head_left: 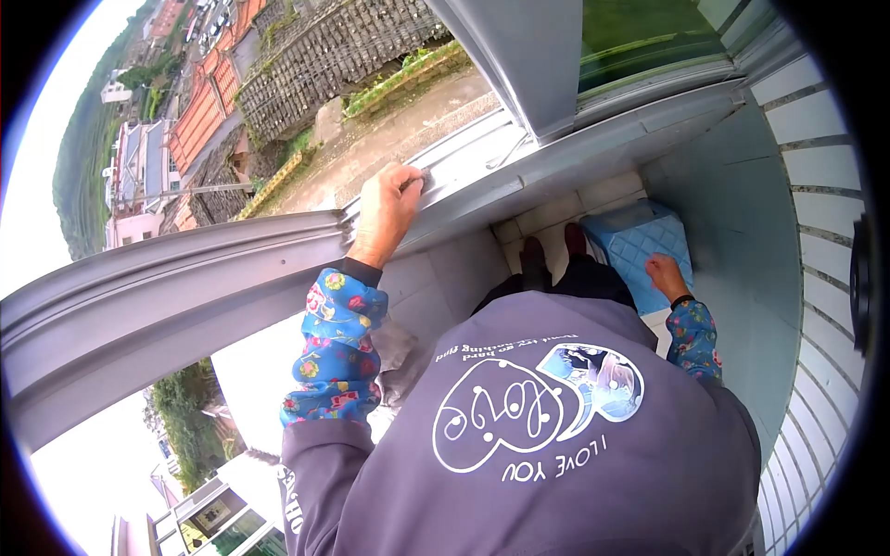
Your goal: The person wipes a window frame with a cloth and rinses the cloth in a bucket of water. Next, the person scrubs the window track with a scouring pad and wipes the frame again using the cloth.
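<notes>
My left hand [382,215] reaches out to the window track [464,167], its fingers pinched on a small dark piece [417,180] pressed against the sill. What kind of thing this piece is, I cannot make out. The window sash [176,273] stands beside that hand, on its left. Lower down at my side, my right hand [666,276] is loosely closed, with nothing visible in it. Below it is a light blue box-like stool or bin [644,246] with a quilted diamond pattern.
A grey window post [524,65] and a dark green glass pane [649,42] stand ahead. White tiled wall [816,157] curves along the right. My dark shoes [536,255] are on the tiled floor. Outside lie tiled roofs [204,102] and a path, far below.
</notes>
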{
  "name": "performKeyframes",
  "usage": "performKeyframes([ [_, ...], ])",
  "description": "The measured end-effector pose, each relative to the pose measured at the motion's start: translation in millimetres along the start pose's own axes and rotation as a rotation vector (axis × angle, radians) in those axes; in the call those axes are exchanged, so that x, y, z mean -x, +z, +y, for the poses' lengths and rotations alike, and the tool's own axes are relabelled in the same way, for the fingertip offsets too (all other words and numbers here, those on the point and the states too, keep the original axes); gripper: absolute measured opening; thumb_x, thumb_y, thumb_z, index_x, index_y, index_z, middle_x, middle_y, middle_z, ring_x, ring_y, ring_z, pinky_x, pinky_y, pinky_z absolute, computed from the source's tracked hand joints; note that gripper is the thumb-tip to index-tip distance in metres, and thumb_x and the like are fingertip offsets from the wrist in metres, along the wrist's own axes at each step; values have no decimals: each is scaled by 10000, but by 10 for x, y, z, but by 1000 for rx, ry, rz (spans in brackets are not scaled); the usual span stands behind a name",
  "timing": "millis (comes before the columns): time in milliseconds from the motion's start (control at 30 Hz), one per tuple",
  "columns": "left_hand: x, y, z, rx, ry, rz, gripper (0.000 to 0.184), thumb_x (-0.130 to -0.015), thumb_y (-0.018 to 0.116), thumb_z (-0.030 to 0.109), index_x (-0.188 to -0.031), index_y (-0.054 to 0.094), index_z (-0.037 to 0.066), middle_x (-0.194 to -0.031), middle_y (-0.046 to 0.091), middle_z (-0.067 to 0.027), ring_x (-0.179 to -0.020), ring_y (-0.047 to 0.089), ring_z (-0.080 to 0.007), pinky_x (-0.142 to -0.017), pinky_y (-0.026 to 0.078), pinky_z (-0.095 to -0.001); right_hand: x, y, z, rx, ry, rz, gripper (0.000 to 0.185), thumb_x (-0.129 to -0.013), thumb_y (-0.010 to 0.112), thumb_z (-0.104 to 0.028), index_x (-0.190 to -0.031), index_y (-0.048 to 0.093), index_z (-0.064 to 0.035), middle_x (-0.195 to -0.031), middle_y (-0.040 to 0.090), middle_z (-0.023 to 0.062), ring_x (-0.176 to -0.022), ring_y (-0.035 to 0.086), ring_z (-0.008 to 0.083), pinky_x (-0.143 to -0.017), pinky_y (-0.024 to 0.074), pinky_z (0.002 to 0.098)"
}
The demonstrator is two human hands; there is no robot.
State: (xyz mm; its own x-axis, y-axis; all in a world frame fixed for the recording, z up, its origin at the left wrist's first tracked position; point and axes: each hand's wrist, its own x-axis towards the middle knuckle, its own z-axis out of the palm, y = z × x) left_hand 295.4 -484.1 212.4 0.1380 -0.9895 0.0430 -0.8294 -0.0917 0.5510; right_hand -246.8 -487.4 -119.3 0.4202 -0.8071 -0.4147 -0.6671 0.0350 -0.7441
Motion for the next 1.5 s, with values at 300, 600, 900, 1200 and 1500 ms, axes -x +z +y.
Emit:
performKeyframes([
  [300,-411,-21,351,64,121,-338,137,-735,678,85,-854,688,18,-817,670,-171,-759,659,-316,-710,521,-377,-247,-204,-678,-108,55,5,131,-896,566,-123,-871,638,-15,-725,596,83,-583,547,187,-532,439,304],
  [600,-434,-174,335,13,295,-496,121,-777,650,97,-881,707,72,-885,633,-158,-841,625,-333,-770,504,-393,410,-229,-419,-153,311,15,153,-888,577,-173,-863,645,-37,-723,597,37,-489,550,140,-433,418,259],
  [900,-417,9,543,-53,-33,-307,152,-741,694,110,-836,647,1,-804,639,-181,-796,637,-351,-730,508,-396,491,-160,-240,-211,384,12,202,-915,556,-203,-846,622,-25,-690,581,57,-490,544,157,-446,443,291],
  [1200,-531,39,267,-182,-116,-504,215,-694,694,184,-807,646,8,-765,661,-208,-750,650,-361,-692,506,-414,515,-169,-390,-208,379,0,211,-922,538,-217,-843,627,-43,-719,599,39,-484,549,137,-416,418,263],
  [1500,-31,-403,-58,-200,-102,-422,164,-706,681,148,-722,596,9,-643,590,-181,-630,606,-317,-602,461,-395,832,12,23,-315,521,-42,184,-899,538,-201,-853,641,-55,-716,612,48,-467,594,159,-365,421,264],
])
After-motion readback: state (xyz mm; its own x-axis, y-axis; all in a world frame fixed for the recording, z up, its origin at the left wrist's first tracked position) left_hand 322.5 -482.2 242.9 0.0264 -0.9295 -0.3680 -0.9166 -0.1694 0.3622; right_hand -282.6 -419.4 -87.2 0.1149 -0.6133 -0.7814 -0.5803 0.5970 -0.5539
